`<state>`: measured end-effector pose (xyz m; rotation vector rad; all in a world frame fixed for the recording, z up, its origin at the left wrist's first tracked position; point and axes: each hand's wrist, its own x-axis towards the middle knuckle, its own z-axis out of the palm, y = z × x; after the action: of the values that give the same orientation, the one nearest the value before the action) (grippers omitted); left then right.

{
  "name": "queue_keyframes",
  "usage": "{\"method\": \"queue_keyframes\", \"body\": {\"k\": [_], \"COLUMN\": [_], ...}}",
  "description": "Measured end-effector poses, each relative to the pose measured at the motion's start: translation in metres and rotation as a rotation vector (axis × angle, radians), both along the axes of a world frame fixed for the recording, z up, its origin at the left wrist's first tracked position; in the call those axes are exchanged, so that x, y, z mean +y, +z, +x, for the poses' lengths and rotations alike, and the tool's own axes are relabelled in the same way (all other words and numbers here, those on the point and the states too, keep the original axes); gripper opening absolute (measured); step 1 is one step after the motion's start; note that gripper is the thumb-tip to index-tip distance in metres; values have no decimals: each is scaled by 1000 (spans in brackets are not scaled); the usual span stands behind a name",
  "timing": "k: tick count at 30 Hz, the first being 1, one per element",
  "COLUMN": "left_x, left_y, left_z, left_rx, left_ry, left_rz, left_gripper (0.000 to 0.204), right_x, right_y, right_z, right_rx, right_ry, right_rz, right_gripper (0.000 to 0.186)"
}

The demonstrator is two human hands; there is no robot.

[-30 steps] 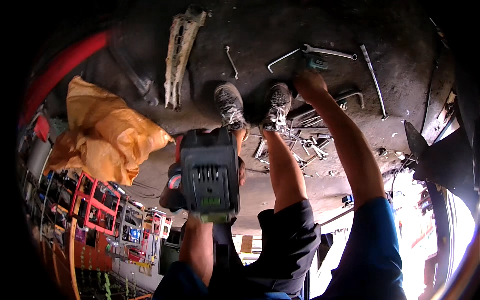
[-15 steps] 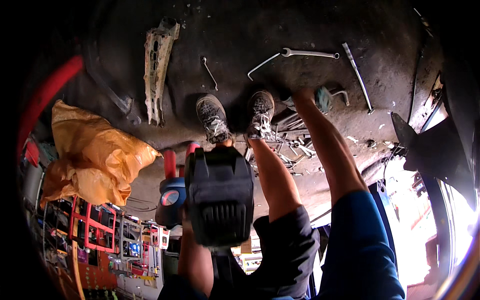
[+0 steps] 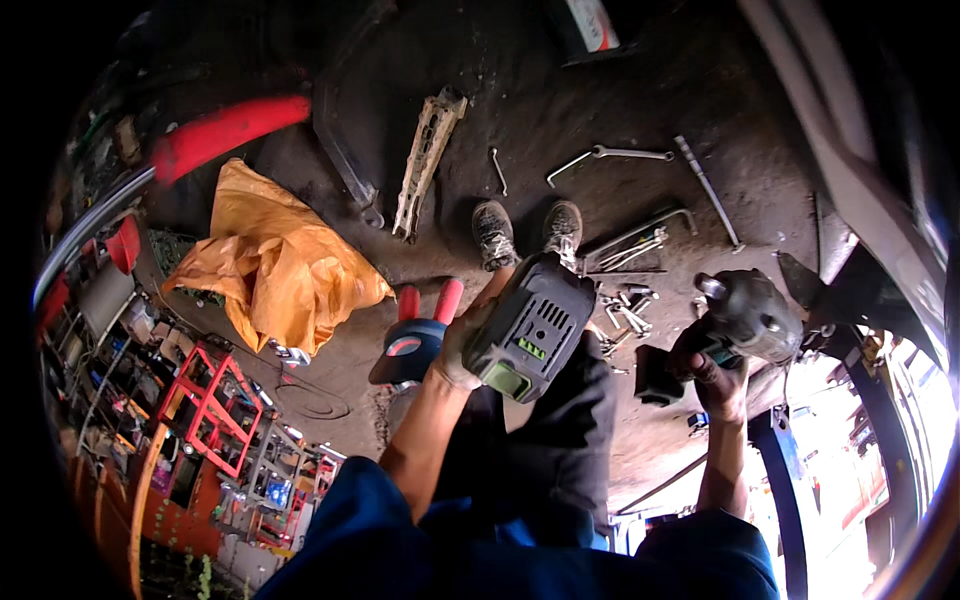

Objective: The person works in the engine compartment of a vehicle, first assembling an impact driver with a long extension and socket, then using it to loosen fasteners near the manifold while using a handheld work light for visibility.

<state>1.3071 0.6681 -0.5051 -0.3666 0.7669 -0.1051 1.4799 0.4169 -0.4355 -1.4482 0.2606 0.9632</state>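
My left hand [image 3: 461,352] grips a black battery pack [image 3: 538,322] with a green release button, held up in front of my legs. In my right hand [image 3: 722,385], fingers wrapped round the handle, is a dark cordless impact wrench [image 3: 758,318]. Its square drive points up and left, and the foot of its handle faces the battery pack. The pack and the wrench are apart. Beyond them on the floor lie several sockets and small tools [image 3: 630,312], partly hidden by the pack.
Combination wrench [image 3: 632,154], long bar [image 3: 708,190] and small wrench [image 3: 498,172] lie on the floor ahead. A rusty perforated metal bracket [image 3: 428,160] and an orange sheet [image 3: 285,265] are to the left. A blue thing with red prongs [image 3: 412,345] stands beside my left forearm. Red frame [image 3: 212,410] stands lower left.
My right hand has come up from the floor near the loose tools, now raised with the impact wrench. The battery pack has tilted and moved right in my left hand; the view has shifted.
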Motion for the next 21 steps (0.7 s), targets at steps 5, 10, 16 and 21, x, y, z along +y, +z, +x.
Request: {"method": "queue_keyframes", "body": {"k": [5, 10, 16, 21], "left_x": [-14, -31, -19, -22], "left_y": [122, 247, 340, 379], "left_z": [19, 14, 18, 9], "left_rx": [-181, 42, -256, -464], "left_ry": [-117, -292, -553, -568], "left_rz": [-318, -388, -223, -61], "left_gripper": [62, 65, 58, 55], "right_x": [42, 77, 78, 82], "right_y": [116, 221, 289, 316], "right_z": [41, 45, 15, -5], "right_rx": [-59, -227, -287, -371], "right_ry": [-109, -62, -190, -83], "right_rz": [682, 1154, 1146, 1224], "right_gripper": [59, 56, 60, 56]}}
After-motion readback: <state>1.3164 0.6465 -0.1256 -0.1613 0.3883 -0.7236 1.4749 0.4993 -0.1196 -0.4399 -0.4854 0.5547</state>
